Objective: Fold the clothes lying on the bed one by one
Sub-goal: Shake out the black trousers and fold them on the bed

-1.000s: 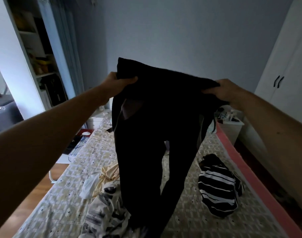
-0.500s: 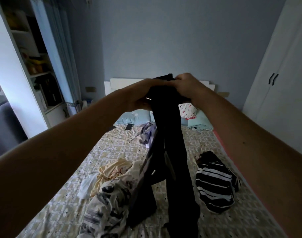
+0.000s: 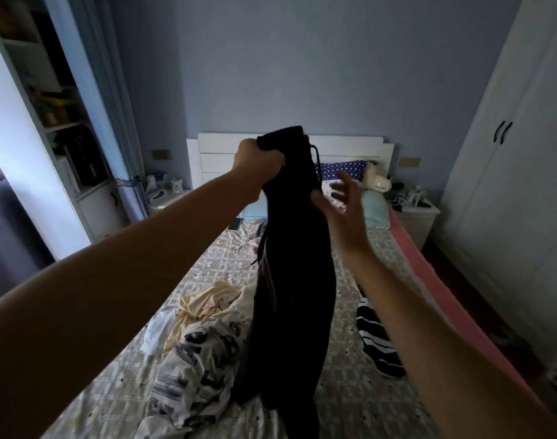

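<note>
Left hand [image 3: 259, 163] clenched round the waistband of the black trousers [image 3: 297, 264], held up at frame centre. Legs hang doubled together straight down over the bed [image 3: 359, 391]; the lower end runs out of the bottom edge, so whether it touches the sheet is unclear. A drawstring loop shows at the top right of the waistband. Right hand [image 3: 340, 201] holds nothing, fingers spread, just right of the trousers; the thumb side sits at the fabric, contact hard to call (dark cloth, some blur). Seams and pockets are lost in the black.

Lower left on the checked sheet: cream garment [image 3: 207, 302], small white piece [image 3: 158, 334], and white printed garment [image 3: 191, 375] partly behind the trousers. Striped garment [image 3: 378, 343] right of centre, partly hidden by the right forearm. Headboard [image 3: 226, 153] and blue star pillow [image 3: 340, 167] partly blocked by hand and trousers.
</note>
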`<state>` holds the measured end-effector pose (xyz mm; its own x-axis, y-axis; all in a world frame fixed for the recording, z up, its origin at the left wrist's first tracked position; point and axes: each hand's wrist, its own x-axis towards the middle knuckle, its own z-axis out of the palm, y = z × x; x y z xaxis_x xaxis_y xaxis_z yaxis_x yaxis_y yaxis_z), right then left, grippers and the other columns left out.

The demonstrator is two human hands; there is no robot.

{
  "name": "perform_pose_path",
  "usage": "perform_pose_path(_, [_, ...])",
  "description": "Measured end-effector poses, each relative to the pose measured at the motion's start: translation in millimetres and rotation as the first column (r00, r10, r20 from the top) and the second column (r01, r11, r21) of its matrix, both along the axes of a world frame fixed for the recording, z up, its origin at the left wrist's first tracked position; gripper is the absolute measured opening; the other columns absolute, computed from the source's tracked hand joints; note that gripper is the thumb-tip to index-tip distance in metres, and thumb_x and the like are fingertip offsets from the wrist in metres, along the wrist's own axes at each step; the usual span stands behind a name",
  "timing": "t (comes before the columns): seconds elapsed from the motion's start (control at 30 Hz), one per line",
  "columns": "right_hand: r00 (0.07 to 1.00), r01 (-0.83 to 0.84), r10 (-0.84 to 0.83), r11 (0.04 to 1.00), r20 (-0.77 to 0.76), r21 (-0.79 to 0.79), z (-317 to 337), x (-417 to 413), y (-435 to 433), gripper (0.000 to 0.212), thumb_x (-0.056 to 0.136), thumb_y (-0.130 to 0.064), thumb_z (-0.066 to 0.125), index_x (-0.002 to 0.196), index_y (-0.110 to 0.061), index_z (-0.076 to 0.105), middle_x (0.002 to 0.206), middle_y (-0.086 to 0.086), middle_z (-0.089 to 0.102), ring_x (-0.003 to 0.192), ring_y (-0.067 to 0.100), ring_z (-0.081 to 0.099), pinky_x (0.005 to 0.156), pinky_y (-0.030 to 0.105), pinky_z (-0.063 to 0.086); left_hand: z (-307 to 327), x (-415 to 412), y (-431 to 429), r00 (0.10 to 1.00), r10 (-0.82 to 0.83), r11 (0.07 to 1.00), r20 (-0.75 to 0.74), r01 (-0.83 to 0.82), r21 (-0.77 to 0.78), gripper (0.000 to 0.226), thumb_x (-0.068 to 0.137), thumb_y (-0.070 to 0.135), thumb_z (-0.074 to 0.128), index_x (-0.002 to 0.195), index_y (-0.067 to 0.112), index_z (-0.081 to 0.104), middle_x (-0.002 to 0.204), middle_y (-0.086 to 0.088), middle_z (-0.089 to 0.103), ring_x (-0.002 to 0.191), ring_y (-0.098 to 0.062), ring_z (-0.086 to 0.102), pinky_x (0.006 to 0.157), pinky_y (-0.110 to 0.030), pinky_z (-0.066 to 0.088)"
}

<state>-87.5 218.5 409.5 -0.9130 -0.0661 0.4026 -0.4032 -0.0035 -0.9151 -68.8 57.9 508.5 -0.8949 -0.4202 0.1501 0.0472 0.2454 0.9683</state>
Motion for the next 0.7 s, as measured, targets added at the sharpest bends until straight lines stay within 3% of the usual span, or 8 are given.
perform_pose_path(0.03, [1.0, -0.013, 0.013, 0.999, -0.002, 0.043, -26.7, 9.6, -6.6, 0.089, 0.069, -0.053, 0.077, 0.145, -0.034, 0.035, 0.138, -0.009, 0.046, 0.12, -0.003, 0.049, 0.096, 0.012, 0.041, 1.2, -4.9, 3.7, 0.999, 0.031, 0.997, -0.012, -0.03, 0.075, 0.033, 0.064, 0.009, 0.067, 0.097, 0.01, 0.067, 0.092, -0.009, 0.071, 0.087, -0.024, 0.071, 0.08, -0.033, 0.061])
perform_pose_path(0.1, [0.999, -0.041, 0.036, 0.989, 0.04, 0.139, -73.5, 28.9, -26.1, 0.115, 0.061, -0.057, 0.085, 0.153, -0.038, 0.018, 0.155, -0.009, 0.028, 0.141, 0.007, 0.033, 0.114, 0.026, 0.031, 3.9, -16.1, 15.0, 0.997, 0.071, 0.974, -0.03, -0.063, 0.219, 0.022, 0.07, 0.01, 0.069, 0.092, 0.01, 0.064, 0.098, -0.014, 0.071, 0.092, -0.03, 0.071, 0.084, -0.041, 0.061])
perform_pose_path(0.2, [0.966, 0.191, -0.221, 0.96, 0.138, 0.203, -115.0, 29.8, -58.7, 0.135, 0.055, -0.054, 0.089, 0.158, -0.019, 0.01, 0.161, 0.008, 0.018, 0.148, 0.021, 0.019, 0.119, 0.041, 0.021, 3.1, -27.6, 40.5, 0.989, 0.133, 0.931, -0.059, -0.105, 0.349, 0.004, 0.085, 0.01, 0.066, 0.085, 0.012, 0.062, 0.089, -0.012, 0.069, 0.088, -0.031, 0.07, 0.084, -0.045, 0.061])
perform_pose_path(0.33, [0.794, 0.476, -0.502, 0.864, 0.343, 0.162, -125.0, 0.7, -64.6, 0.096, 0.074, -0.042, 0.082, 0.149, -0.004, 0.036, 0.149, 0.02, 0.043, 0.139, 0.034, 0.039, 0.111, 0.042, 0.033, -4.4, -21.8, 71.7, 0.991, 0.114, 0.877, -0.064, -0.07, 0.475, 0.01, 0.088, 0.007, 0.064, 0.086, 0.016, 0.06, 0.086, -0.01, 0.067, 0.087, -0.03, 0.07, 0.083, -0.045, 0.061])
perform_pose_path(0.47, [0.674, 0.548, -0.633, 0.774, 0.38, 0.317, -137.2, -32.9, -19.3, 0.055, 0.089, -0.025, 0.069, 0.137, -0.003, 0.054, 0.136, 0.021, 0.058, 0.128, 0.037, 0.053, 0.102, 0.045, 0.043, -2.6, -9.6, 48.5, 0.982, 0.157, 0.837, -0.109, -0.073, 0.542, 0.02, 0.088, 0.001, 0.062, 0.08, 0.017, 0.052, 0.085, -0.009, 0.065, 0.087, -0.028, 0.07, 0.085, -0.043, 0.061])
perform_pose_path(0.6, [0.665, 0.636, -0.711, 0.7, 0.228, 0.325, -129.1, -63.9, 34.3, 0.03, 0.086, -0.003, 0.057, 0.115, -0.005, 0.061, 0.117, 0.022, 0.065, 0.112, 0.04, 0.06, 0.092, 0.048, 0.047, -43.9, 2.0, -12.7, 0.988, 0.152, 0.852, -0.03, -0.115, 0.51, 0.019, 0.088, -0.005, 0.06, 0.083, 0.012, 0.052, 0.081, -0.007, 0.06, 0.07, -0.019, 0.063, 0.071, -0.036, 0.06])
perform_pose_path(0.7, [0.671, 0.694, -0.742, 0.633, 0.013, 0.344, -114.1, -90.2, 55.9, 0.027, 0.088, -0.017, 0.055, 0.113, -0.007, 0.061, 0.115, 0.017, 0.067, 0.107, 0.036, 0.061, 0.085, 0.043, 0.045, -119.3, 2.8, -55.6, 0.993, 0.075, 0.839, 0.09, -0.112, 0.532, 0.024, 0.088, -0.006, 0.062, 0.109, 0.004, 0.06, 0.097, -0.012, 0.067, 0.078, -0.021, 0.068, 0.062, -0.029, 0.062])
